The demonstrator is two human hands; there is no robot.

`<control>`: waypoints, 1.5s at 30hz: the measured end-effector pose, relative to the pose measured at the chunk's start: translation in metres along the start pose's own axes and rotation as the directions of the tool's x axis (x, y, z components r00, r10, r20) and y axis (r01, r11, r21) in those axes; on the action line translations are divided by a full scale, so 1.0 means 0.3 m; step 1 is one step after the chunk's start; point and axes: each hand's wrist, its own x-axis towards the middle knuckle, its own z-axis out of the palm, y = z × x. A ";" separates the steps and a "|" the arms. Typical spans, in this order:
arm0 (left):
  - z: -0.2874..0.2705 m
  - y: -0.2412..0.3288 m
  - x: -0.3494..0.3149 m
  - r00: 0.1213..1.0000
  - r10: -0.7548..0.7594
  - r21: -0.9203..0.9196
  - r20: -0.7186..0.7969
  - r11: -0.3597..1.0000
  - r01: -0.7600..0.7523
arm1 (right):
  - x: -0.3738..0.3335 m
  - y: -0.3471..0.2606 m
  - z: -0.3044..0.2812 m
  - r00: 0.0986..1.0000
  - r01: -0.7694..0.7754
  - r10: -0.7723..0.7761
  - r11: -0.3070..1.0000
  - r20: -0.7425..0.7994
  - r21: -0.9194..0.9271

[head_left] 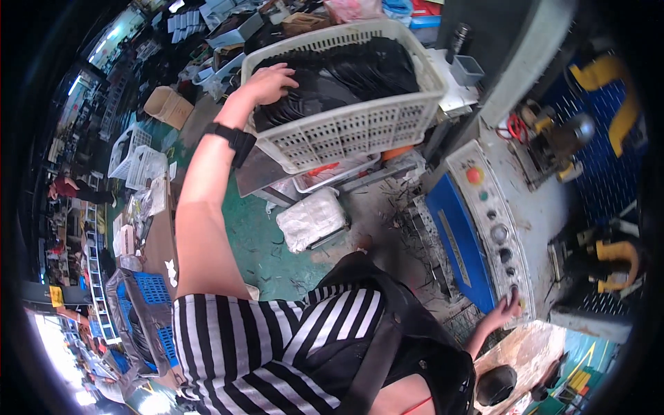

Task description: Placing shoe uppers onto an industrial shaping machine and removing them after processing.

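Observation:
My left hand [271, 84] reaches into a white perforated plastic crate [353, 135], its fingers spread over thin black flexible pieces [346, 72]. The pieces lie layered and nearly fill the crate. No piece is visibly gripped. Far to the right, my right hand [503, 312] is at the lower end of a machine's control panel [494, 200], with fingers stretched out near the lowest dark knob or button. Whether a fingertip presses it is too small to tell. A red button [474, 175] sits at the panel's upper end.
Below the crate stands a white-wrapped stool [312, 220]. The machine has a blue front [456, 238] and yellow clamp-like parts [618, 266]. A small grey bin [467, 70] sits right of the crate. Black scraps litter the floor. White baskets [145, 166] stand at left.

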 end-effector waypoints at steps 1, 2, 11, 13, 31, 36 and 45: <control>-0.018 -0.014 0.013 0.991 -0.003 0.080 0.135 0.997 -0.008 | 0.019 -0.120 0.139 0.992 -0.003 -0.003 0.999 0.124 0.042; -0.020 -0.039 0.036 0.963 0.037 0.042 0.268 0.998 -0.051 | 0.031 -0.229 0.253 0.977 0.035 -0.044 0.998 0.208 0.046; -0.214 -0.057 0.272 0.882 0.138 -0.484 0.450 0.868 0.110 | 0.102 -0.977 0.790 0.644 0.119 -0.364 0.917 0.673 0.382; -0.164 -0.074 0.305 0.819 0.107 -0.227 0.563 0.973 0.028 | 0.120 -1.081 0.839 0.624 0.156 -0.485 0.845 0.612 0.511; -0.612 0.804 0.349 0.555 0.778 -0.558 -0.294 0.332 -0.761 | 0.373 -1.191 0.439 0.603 0.498 -0.639 0.770 0.478 0.399; -0.449 1.043 0.487 0.548 0.829 -0.967 0.112 0.219 -0.134 | 0.372 -0.953 0.277 0.675 -0.246 -0.257 0.805 0.692 0.539; -0.620 1.300 0.883 0.815 0.409 -0.911 -0.411 -0.216 -0.350 | 0.866 -0.903 0.254 0.951 -0.251 -0.055 0.432 0.304 0.866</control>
